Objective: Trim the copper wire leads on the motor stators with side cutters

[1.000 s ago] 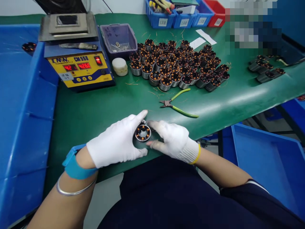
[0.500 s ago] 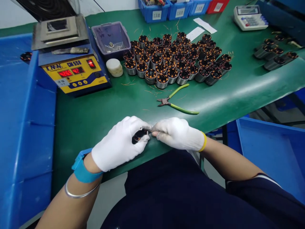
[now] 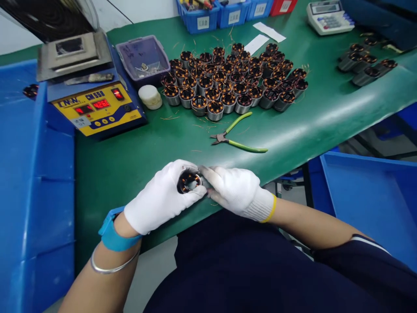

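A motor stator (image 3: 189, 182), a short metal cylinder with copper windings at its open end, is in my left hand (image 3: 159, 198). The white-gloved fingers wrap round its side and the winding end faces up. My right hand (image 3: 236, 189), also gloved, is close against the stator's right side. Its forefinger and thumb are apart, with slightly blurred tips near the rim; I cannot make out any wire between them. Beyond the hands lie green-handled cutting pliers (image 3: 239, 134), their handles spread.
Several stators (image 3: 224, 80) stand packed together at the back, with copper wire scraps around them. On the left are a soldering pot (image 3: 100, 108), a purple bin (image 3: 143, 58) and a white round tub (image 3: 150, 96). Blue trays (image 3: 368, 187) flank the table. A calculator (image 3: 329, 17) sits at the back right.
My right fingers have come out of their pinch at the stator's edge and spread apart. The stator has turned so its winding end shows more. The whole view has shifted slightly.
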`<state>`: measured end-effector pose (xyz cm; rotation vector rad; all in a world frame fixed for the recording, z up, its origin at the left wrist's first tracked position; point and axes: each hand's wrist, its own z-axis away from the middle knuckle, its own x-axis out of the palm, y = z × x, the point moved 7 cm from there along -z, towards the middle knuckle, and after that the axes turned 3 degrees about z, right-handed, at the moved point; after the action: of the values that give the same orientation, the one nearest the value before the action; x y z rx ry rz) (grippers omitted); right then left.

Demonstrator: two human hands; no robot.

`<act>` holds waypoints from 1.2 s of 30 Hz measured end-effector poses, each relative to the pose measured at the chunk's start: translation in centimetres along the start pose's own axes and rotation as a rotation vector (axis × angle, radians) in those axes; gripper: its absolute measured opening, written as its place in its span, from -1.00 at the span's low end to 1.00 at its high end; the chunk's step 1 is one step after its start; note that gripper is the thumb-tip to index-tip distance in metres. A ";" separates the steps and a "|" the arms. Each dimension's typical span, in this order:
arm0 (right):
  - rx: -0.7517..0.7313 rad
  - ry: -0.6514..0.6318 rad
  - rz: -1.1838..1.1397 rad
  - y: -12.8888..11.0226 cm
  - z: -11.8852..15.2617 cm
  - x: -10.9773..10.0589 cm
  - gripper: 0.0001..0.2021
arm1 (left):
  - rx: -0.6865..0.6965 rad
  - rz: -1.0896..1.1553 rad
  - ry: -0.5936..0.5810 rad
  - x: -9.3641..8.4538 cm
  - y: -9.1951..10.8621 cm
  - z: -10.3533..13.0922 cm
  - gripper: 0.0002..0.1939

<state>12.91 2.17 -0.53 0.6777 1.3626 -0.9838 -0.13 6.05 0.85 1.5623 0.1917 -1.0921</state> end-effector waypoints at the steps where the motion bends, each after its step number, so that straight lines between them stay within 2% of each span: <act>1: 0.019 -0.041 0.013 -0.1 -0.3 0.5 -0.47 | -0.032 0.028 0.000 0.0 -0.3 0.0 -0.59; 4: 0.047 -0.083 0.013 0.2 -0.8 1.1 -0.51 | -0.104 0.072 -0.005 -0.1 -0.9 0.1 -0.43; 7: 0.007 -0.062 -0.122 0.5 -0.5 0.5 -0.53 | -0.146 0.062 0.001 -0.3 -1.2 0.0 -0.33; 8: -0.014 -0.058 -0.182 0.4 -0.4 0.1 -0.47 | -0.158 0.046 0.004 -0.4 -1.3 -0.1 -0.31; 11: -0.038 -0.078 -0.253 0.2 -0.1 -0.7 -0.12 | -0.180 -0.005 0.005 -0.7 -1.3 -0.2 -0.30; 13: -0.020 -0.099 -0.207 -0.1 -0.2 -0.8 -0.05 | -0.182 -0.024 0.011 -0.8 -1.2 -0.2 -0.31; 15: -0.023 -0.108 -0.164 -0.4 -0.3 -0.6 -0.17 | -0.173 -0.020 0.000 -0.8 -1.1 -0.3 -0.32; 19: -0.078 -0.082 -0.133 -0.7 -0.5 -0.1 -0.52 | -0.157 0.004 -0.039 -0.6 -1.0 -0.3 -0.35; 25: -0.062 -0.085 -0.125 -0.2 -1.2 0.1 -0.68 | -0.139 0.017 -0.038 -0.5 -0.9 -0.4 -0.38; 28: -0.040 -0.104 -0.192 1.9 -1.6 -0.2 -0.72 | -0.143 0.019 -0.039 -0.5 -1.0 -0.4 -0.37; 30: 0.107 -0.063 -0.211 4.7 -1.2 -1.1 -0.73 | -0.150 0.011 -0.037 -0.5 -1.1 -0.3 -0.34; 32: 0.314 0.068 -0.193 7.6 0.0 -2.9 -0.65 | -0.157 0.002 -0.038 -0.4 -1.1 -0.3 -0.33; 33: 0.369 0.146 -0.187 8.2 0.8 -3.9 -0.54 | -0.156 0.000 -0.040 -0.4 -1.1 -0.3 -0.32; 34: 0.353 0.213 -0.192 7.9 1.6 -4.9 -0.38 | -0.152 0.000 -0.042 -0.4 -1.1 -0.3 -0.32; 36: 0.144 0.229 -0.209 5.1 2.3 -5.7 -0.09 | -0.138 0.008 -0.037 -0.3 -1.0 -0.3 -0.31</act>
<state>18.83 3.51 4.61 0.7856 1.5980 -1.2086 -0.80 6.79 0.36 1.4173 0.2308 -1.0782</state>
